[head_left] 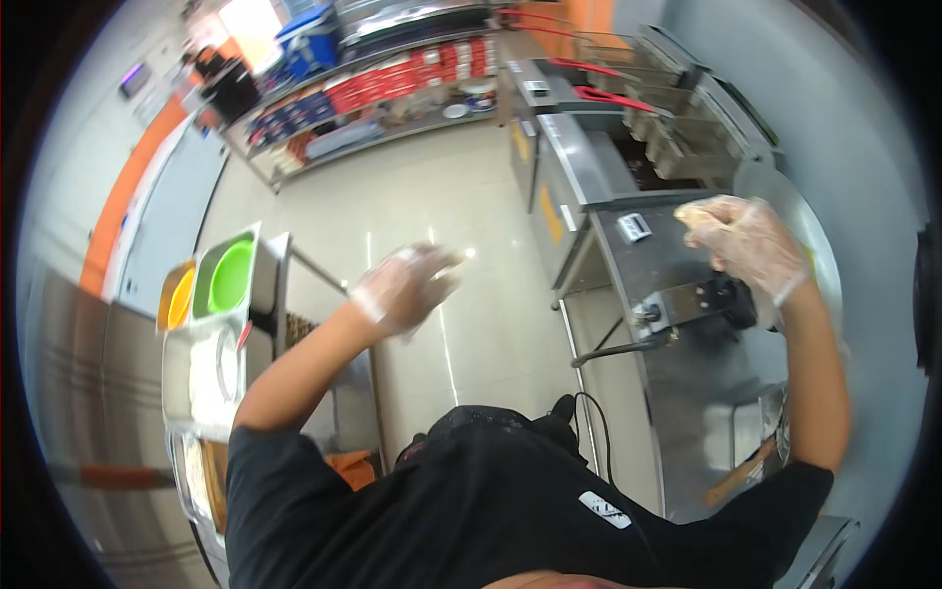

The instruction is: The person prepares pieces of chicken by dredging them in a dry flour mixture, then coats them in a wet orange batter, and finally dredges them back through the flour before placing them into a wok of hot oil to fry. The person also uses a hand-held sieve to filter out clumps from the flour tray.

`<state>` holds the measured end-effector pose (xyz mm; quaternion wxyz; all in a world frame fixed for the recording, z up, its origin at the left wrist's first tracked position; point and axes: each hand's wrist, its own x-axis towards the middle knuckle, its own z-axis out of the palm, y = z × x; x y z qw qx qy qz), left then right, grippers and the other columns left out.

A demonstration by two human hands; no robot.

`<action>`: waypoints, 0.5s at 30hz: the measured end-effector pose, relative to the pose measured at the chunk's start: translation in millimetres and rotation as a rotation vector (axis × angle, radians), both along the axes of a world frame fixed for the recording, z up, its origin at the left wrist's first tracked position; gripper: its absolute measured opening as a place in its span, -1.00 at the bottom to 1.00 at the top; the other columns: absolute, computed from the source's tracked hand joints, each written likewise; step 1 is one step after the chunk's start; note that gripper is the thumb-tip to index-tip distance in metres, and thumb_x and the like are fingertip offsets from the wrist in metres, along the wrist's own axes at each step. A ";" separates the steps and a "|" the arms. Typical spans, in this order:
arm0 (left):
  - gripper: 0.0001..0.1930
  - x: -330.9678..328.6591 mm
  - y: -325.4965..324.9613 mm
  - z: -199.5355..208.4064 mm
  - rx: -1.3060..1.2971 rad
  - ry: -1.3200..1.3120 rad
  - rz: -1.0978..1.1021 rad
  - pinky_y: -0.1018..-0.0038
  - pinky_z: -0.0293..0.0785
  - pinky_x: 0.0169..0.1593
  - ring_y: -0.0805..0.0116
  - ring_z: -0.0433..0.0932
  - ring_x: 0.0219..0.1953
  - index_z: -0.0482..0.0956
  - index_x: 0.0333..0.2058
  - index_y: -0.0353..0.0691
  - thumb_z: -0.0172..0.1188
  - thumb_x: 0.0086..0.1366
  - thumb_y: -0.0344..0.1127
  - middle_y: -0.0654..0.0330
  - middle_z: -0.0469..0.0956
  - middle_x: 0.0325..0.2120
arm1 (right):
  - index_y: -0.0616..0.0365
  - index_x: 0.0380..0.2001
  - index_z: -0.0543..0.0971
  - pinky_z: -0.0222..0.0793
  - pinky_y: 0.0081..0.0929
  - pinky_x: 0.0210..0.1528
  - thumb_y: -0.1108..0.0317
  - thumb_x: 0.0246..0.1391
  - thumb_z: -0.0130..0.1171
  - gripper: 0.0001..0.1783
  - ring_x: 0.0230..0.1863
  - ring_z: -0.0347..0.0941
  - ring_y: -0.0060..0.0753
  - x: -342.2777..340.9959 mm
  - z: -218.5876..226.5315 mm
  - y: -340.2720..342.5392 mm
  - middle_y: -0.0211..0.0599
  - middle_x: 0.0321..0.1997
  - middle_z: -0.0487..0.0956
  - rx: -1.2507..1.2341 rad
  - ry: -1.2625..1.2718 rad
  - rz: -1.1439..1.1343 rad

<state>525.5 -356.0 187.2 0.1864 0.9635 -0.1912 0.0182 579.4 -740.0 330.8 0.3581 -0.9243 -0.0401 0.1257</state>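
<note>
Hands (407, 287) (751, 243) hover; steel pan (264, 280) holds green bowl (232, 279).

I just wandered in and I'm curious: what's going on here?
A person in clear gloves stands between worktops. Their right hand is raised over a steel counter near fryers with wire baskets; its fingers are bent, perhaps around something pale, too unclear to name. The left hand hovers above the aisle floor, half curled; I can't tell if it holds anything. To the person's left are a metal pan with white contents and a green bowl.
</note>
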 end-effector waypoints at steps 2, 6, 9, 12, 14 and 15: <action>-0.71 -98.9 89.8 -18.1 -0.058 -0.036 0.169 0.28 0.50 -0.09 0.07 0.56 -0.17 0.53 -0.10 -0.20 0.14 0.24 -0.23 -0.02 0.55 -0.19 | 0.19 -0.19 0.62 0.36 -0.65 -0.41 0.15 0.00 0.18 -0.61 -0.51 0.39 -0.67 -2.1 -20.1 93.1 -0.43 -0.38 0.60 0.094 0.014 0.240; -0.73 -284.2 213.5 -16.9 -0.216 -0.070 0.659 0.34 0.52 -0.18 0.18 0.60 -0.25 0.55 -0.16 -0.31 0.20 0.21 -0.28 0.01 0.60 -0.28 | 0.25 -0.19 0.60 0.33 -0.65 -0.48 0.15 0.03 0.19 -0.61 -0.54 0.37 -0.66 -35.4 -76.5 277.3 -0.44 -0.39 0.59 0.259 0.175 0.646; -0.69 -397.8 287.5 3.9 -0.144 0.051 1.027 0.41 0.49 -0.14 0.38 0.58 -0.20 0.50 -0.08 -0.35 0.15 0.25 -0.30 0.01 0.60 -0.22 | 0.27 -0.18 0.59 0.30 -0.69 -0.50 0.18 0.05 0.17 -0.62 -0.53 0.37 -0.68 -102.8 -88.7 410.9 -0.45 -0.40 0.58 0.163 0.255 0.755; -0.67 -486.3 304.1 3.8 -0.268 0.281 1.550 0.39 0.44 -0.06 0.28 0.56 -0.15 0.50 -0.06 -0.33 0.09 0.27 -0.26 -0.02 0.58 -0.20 | 0.26 -0.19 0.58 0.26 -0.72 -0.52 0.21 0.04 0.17 -0.65 -0.54 0.36 -0.70 -175.1 -96.2 528.4 -0.45 -0.45 0.56 0.199 0.337 1.116; -0.64 -534.5 320.6 -29.7 -0.050 0.477 1.404 0.33 0.37 0.03 0.11 0.51 -0.08 0.49 -0.06 -0.34 0.09 0.23 -0.24 -0.08 0.56 -0.19 | 0.22 -0.16 0.58 0.31 -0.66 -0.48 0.18 0.04 0.13 -0.63 -0.54 0.39 -0.64 -219.9 -116.1 599.8 -0.39 -0.44 0.56 0.149 0.123 1.577; -0.64 -542.5 325.3 -45.7 -0.080 0.494 1.434 0.33 0.37 0.03 0.11 0.51 -0.08 0.49 -0.06 -0.34 0.09 0.23 -0.24 -0.08 0.56 -0.19 | 0.19 -0.14 0.58 0.36 -0.60 -0.45 0.16 0.05 0.10 -0.61 -0.54 0.42 -0.59 -244.1 -130.8 630.0 -0.35 -0.41 0.58 0.080 -0.069 1.835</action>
